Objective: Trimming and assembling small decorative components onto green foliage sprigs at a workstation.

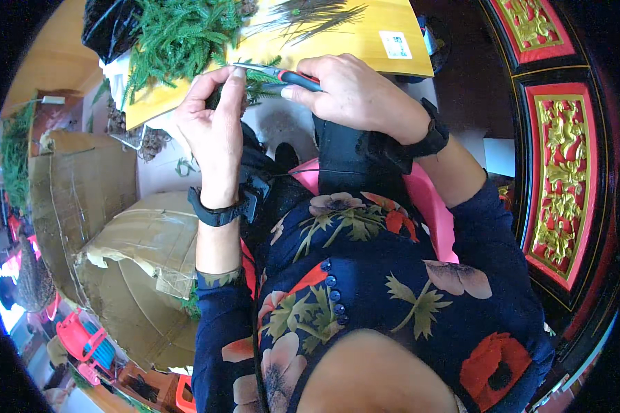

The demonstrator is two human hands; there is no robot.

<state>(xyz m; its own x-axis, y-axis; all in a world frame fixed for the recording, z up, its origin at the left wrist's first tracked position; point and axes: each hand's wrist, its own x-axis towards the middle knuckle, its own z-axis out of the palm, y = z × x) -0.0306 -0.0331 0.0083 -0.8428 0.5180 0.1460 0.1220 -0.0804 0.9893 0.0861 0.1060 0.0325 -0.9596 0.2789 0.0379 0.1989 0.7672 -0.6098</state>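
Note:
My right hand (pixel 344 89) is closed round the red-and-dark handles of a pair of pliers (pixel 260 69), whose grey jaws point left. The jaw tips meet the fingertips of my left hand (pixel 213 117). Thumb and forefinger of that hand are pinched together over a green artificial fir sprig (pixel 263 89), which shows below the pliers and inside the curl of the fingers. What exactly lies between the jaws is too small to tell. Both hands are over the near edge of the yellow table (pixel 372 38).
A heap of green sprigs (pixel 186 41) covers the table's left, beside a black plastic bag (pixel 110 27). Thin dark wire stems (pixel 310 19) lie loose at the back. Torn cardboard boxes (pixel 145 241) stand at my left. A carved red-and-gold panel (pixel 561 179) rises at my right.

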